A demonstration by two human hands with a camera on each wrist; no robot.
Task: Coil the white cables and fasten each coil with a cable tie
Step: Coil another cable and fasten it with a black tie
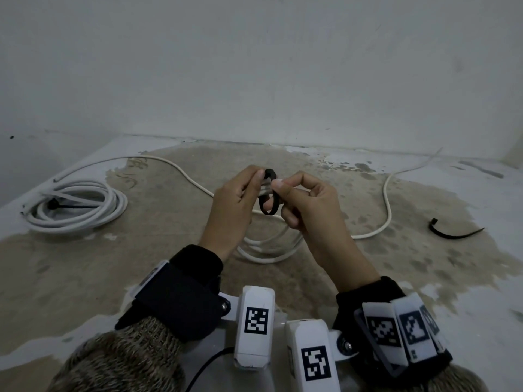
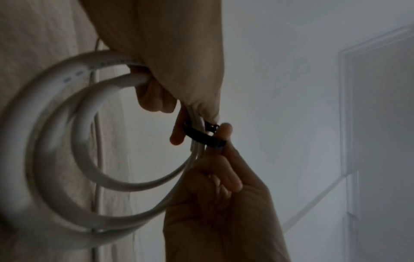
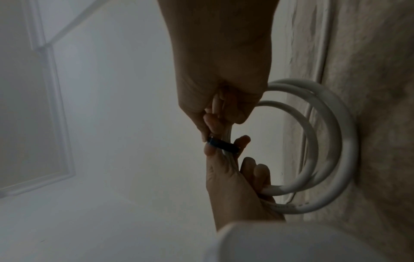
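Observation:
My left hand (image 1: 253, 188) grips a small coil of white cable (image 1: 266, 251) that hangs from it just above the floor; the loops show large in the left wrist view as the coil (image 2: 67, 159). A black cable tie (image 1: 267, 206) is looped round the bunched strands. Its head sits at my left fingertips. My right hand (image 1: 278, 185) pinches the tie's strap between thumb and forefinger. In the right wrist view the tie (image 3: 221, 142) crosses the strands between both hands. The cable's loose tail (image 1: 387, 199) trails away on the floor to the right.
A second white coil (image 1: 76, 207), bound with a black tie, lies on the floor at far left. A spare black tie (image 1: 452, 234) lies at right. Another stretch of white cable (image 1: 175, 166) curves behind my hands. A white wall (image 1: 254, 66) closes the back.

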